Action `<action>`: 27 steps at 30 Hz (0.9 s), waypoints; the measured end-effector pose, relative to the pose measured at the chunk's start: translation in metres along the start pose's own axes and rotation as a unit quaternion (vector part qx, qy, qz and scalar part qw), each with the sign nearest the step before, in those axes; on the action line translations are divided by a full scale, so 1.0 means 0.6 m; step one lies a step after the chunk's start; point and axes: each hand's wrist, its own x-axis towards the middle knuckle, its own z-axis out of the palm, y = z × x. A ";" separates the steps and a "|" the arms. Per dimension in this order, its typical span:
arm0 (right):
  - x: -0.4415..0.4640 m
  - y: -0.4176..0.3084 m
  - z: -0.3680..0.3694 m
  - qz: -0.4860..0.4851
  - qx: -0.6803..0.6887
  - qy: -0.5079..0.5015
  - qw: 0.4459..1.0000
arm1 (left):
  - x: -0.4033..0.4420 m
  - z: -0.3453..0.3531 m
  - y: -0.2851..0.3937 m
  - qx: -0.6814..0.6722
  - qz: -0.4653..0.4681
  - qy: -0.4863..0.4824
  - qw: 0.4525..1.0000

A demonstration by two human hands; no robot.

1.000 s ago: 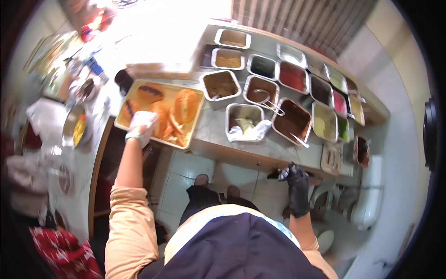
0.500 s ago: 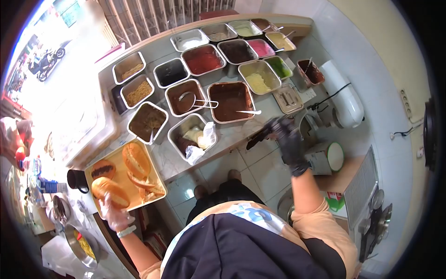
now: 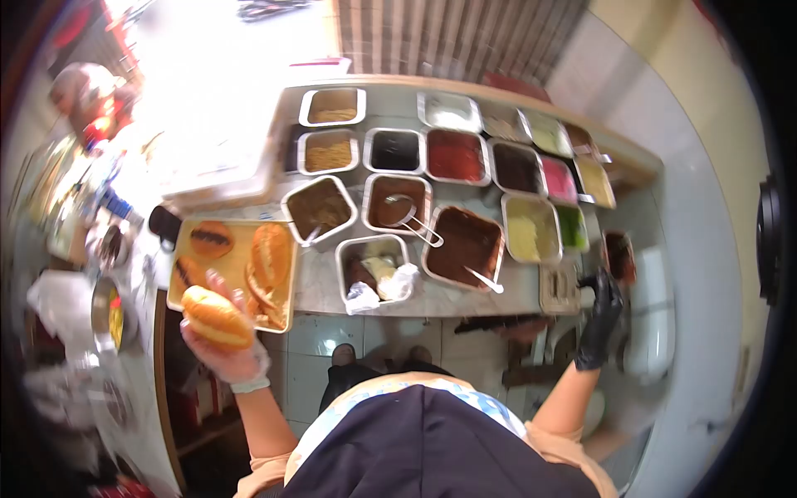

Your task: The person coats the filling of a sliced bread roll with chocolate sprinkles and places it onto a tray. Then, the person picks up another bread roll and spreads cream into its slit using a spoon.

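Note:
My left hand (image 3: 220, 353), in a clear plastic glove, is closed around a golden bread roll (image 3: 216, 318), raised over the near edge of a yellow tray (image 3: 232, 232). On that tray lie a roll with a dark filling (image 3: 211, 238), a partly hidden one beside my fingers and a split roll (image 3: 271, 257) with torn pieces below it. My right hand (image 3: 601, 319), in a black glove, is beside a rectangular metal lid (image 3: 559, 288) at the counter's right end. Its thumb and fingers are apart, with nothing visible between them.
Several metal tubs of sauces and fillings cover the counter, including a brown sauce tub (image 3: 461, 245) with a white-handled utensil. A strainer (image 3: 403, 212) rests in another tub. A dark, long object (image 3: 498, 324) lies along the front edge. A person (image 3: 95, 100) is at far left.
My left hand has lifted a roll from the tray. My right hand has moved away from the dark, long object toward the metal lid. The view has turned left.

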 end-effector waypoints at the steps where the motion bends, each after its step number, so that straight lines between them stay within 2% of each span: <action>1: 0.015 0.005 -0.001 -0.009 0.011 -0.024 1.000 | -0.012 0.003 -0.017 -0.013 -0.003 -0.026 1.000; 3: 0.037 -0.003 0.005 -0.049 0.013 -0.062 0.997 | -0.032 0.014 -0.043 -0.026 0.032 -0.022 0.999; 5: 0.053 -0.001 0.024 -0.115 0.034 -0.051 0.991 | -0.052 0.027 -0.059 -0.041 0.049 -0.043 0.997; 7: 0.089 0.017 0.020 -0.153 0.057 -0.151 0.975 | -0.071 0.042 -0.067 -0.062 0.066 -0.054 0.994; 16: 0.074 -0.034 0.118 -0.130 0.168 -0.250 0.945 | -0.176 0.067 -0.004 -0.007 0.177 -0.070 0.982; 27: 0.013 -0.115 0.247 -0.220 0.126 -0.258 0.932 | -0.227 0.070 0.111 0.019 0.271 -0.043 0.961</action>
